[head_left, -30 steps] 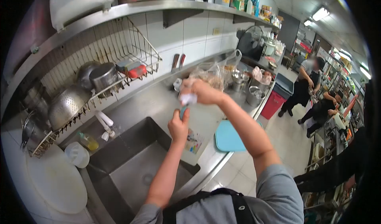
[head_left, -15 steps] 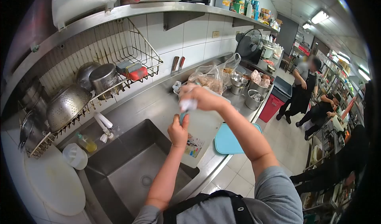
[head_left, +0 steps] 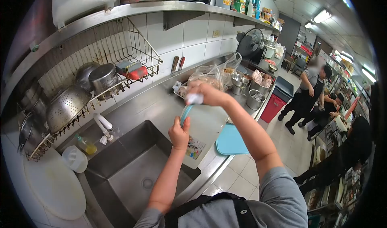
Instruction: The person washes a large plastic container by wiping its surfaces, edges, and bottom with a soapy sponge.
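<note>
My left hand (head_left: 179, 135) is closed around the lower end of a thin, teal-edged item (head_left: 185, 114) held upright over the sink's right side. Above it, my right hand (head_left: 205, 94) is closed on a crumpled white cloth or tissue (head_left: 195, 99), which touches the item's top end. Just behind the hands a translucent board or lid (head_left: 205, 125) with a colourful label lies beside the sink. A light-blue lid (head_left: 231, 140) rests at the counter's front edge. Clear plastic bags (head_left: 209, 75) are behind my right hand.
A steel sink (head_left: 129, 169) with a white faucet (head_left: 104, 127) is at left, under a wire rack (head_left: 141, 50) of pots. Steel containers (head_left: 256, 99) stand at the back right. A red bin (head_left: 271, 108) and co-workers (head_left: 310, 90) are to the right.
My right hand with the white cloth has shifted slightly up and right, showing more of the teal edge. My left hand stays closed. A co-worker at right has changed stance.
</note>
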A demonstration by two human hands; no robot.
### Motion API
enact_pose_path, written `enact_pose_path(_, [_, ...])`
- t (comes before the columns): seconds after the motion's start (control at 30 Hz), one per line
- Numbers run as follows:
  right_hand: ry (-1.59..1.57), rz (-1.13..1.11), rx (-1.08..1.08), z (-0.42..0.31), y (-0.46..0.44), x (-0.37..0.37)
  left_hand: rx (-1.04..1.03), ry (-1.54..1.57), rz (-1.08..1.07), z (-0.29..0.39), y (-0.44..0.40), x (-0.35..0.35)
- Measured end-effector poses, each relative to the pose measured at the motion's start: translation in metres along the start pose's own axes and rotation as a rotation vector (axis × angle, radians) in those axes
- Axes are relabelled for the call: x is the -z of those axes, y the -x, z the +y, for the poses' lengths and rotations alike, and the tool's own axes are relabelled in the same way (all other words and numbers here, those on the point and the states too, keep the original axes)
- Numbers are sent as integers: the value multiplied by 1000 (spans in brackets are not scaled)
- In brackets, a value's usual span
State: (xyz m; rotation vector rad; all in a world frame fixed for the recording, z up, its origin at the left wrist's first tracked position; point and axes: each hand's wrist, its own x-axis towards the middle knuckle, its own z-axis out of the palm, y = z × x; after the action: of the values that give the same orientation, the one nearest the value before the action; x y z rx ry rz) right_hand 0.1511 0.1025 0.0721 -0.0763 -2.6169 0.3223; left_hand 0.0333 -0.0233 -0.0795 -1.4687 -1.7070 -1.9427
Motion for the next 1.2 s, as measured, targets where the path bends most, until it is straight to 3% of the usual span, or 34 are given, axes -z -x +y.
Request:
enact_pose_path(0.13, [-78, 10, -64, 6, 1, 3, 20, 19, -5, -1, 2, 6])
enact_pose_path(0.17, [-123, 1, -162, 25, 10, 5, 22, 20, -2, -3, 3, 7])
enact_pose_path(0.3, [-11, 61, -262, 17, 8, -4, 24, 38, 26, -14, 9, 9])
enact_pose_path(0.43, [123, -5, 14, -31, -6, -18, -12, -28, 66, -12, 12, 4])
enact_pose_path(0.57, [-93, 51, -238, 23, 12, -6, 17, 42, 29, -9, 14, 3])
enact_pose_path(0.67, [101, 33, -100, 16, 7, -6, 0, 56, 35, -9, 15, 1])
enact_pose_path(0.73, [246, -11, -2, -44, -4, -13, -41, 55, 75, -12, 12, -3])
enact_pose_path(0.8, [57, 18, -42, -2, -2, -16, -5, 62, 43, -14, 17, 3])
enact_pose_path(0.9, [-116, 77, -316, 37, 18, -5, 22, 44, 32, -11, 18, 8])
enact_pose_path(1.0, [129, 70, -27, -16, -1, -14, -23, 50, 66, -9, 13, 3])
enact_pose_path(1.03, [175, 24, -45, -29, -3, -16, -43, 53, 79, -10, 13, 2])
enact_pose_path(1.13, [49, 64, -264, 31, 13, -5, -2, 79, 40, -11, 16, 9])
enact_pose_path(1.17, [14, -35, -245, 18, 13, 8, 8, 68, 40, -12, 17, 10])
enact_pose_path(1.2, [60, 5, -177, 10, 8, 3, 13, 61, 43, -14, 17, 8])
